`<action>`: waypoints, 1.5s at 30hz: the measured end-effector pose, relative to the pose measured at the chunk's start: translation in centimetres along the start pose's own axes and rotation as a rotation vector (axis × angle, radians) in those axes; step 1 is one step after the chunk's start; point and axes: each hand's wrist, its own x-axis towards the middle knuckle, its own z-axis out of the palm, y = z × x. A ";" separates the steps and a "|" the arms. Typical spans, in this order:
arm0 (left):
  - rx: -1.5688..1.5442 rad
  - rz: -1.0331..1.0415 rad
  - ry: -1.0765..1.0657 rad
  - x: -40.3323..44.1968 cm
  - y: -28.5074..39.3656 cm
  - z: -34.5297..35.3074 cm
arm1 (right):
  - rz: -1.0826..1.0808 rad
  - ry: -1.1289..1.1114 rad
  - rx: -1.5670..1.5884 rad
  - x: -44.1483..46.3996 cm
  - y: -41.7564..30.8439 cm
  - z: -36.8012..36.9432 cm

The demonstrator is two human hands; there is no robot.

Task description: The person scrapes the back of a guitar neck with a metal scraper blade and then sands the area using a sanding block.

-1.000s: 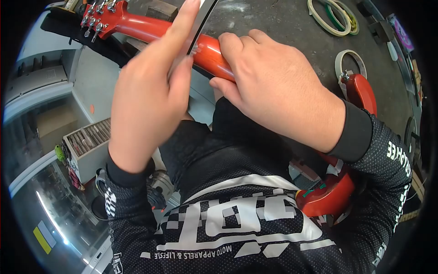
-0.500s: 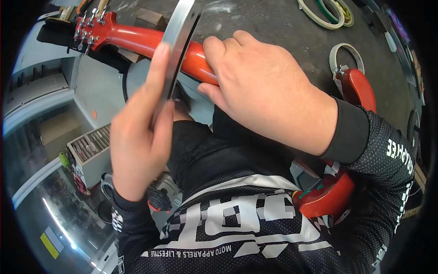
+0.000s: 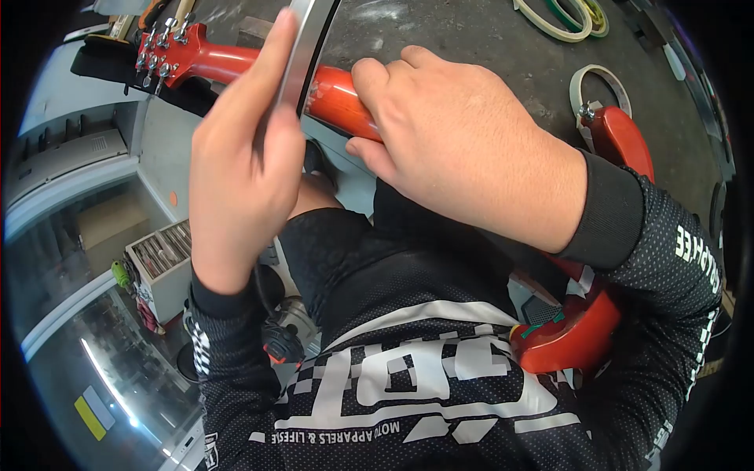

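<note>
Red guitar neck (image 3: 342,100): it goes across the far middle of the scene, from the right hand to the headstock on the far left; a patch beside the bar looks pale and scraped.
Headstock (image 3: 182,61): red also, with shiny tuning machines (image 3: 164,69) along its 2 edges.
Metal bar (image 3: 305,59): silver and straight, it stands crosswise over the neck; its far end is out of view.
Left hand (image 3: 236,177): it grips the bar, with fingers stretched along the left side and the thumb near the lower end; the thumb is a little blurred.
Right hand (image 3: 467,145): closed around the neck, just right of the bar, fingers over the far side and thumb at the near side.
Guitar body (image 3: 622,141): a red horn with a strap button shows at right, and another red part at near right, beside green tape (image 3: 542,322); the forearm hides what is between.
Tape rings: 1 pale ring (image 3: 576,90) is beside the horn; more rings (image 3: 554,27) overlap on the dark surface (image 3: 471,27) at far right.
Jersey (image 3: 400,377): black with white print, at the near side.
Pale box (image 3: 166,292): at left, filled with rows of thin items.
</note>
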 end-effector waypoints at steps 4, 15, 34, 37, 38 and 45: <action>0.039 -0.029 -0.008 -1.8 0.4 0.2 | -0.049 0.067 -0.023 -0.3 0.6 0.3; 0.068 -0.045 0.023 -1.9 0.6 0.5 | -0.078 -0.005 -0.047 -0.6 0.7 -0.1; 0.069 -0.083 -0.037 -3.5 0.8 -0.8 | -0.048 0.029 -0.024 0.0 -0.2 -0.3; 0.024 -0.087 -0.038 -3.1 0.5 -0.6 | -0.022 0.044 0.016 -0.1 -0.2 0.2; 0.007 -0.115 -0.048 -2.2 0.5 -0.6 | -0.013 0.058 0.021 0.0 -0.4 0.3; 0.039 -0.072 -0.034 -5.9 1.0 -0.4 | 0.021 -0.044 0.017 0.2 -0.3 -0.6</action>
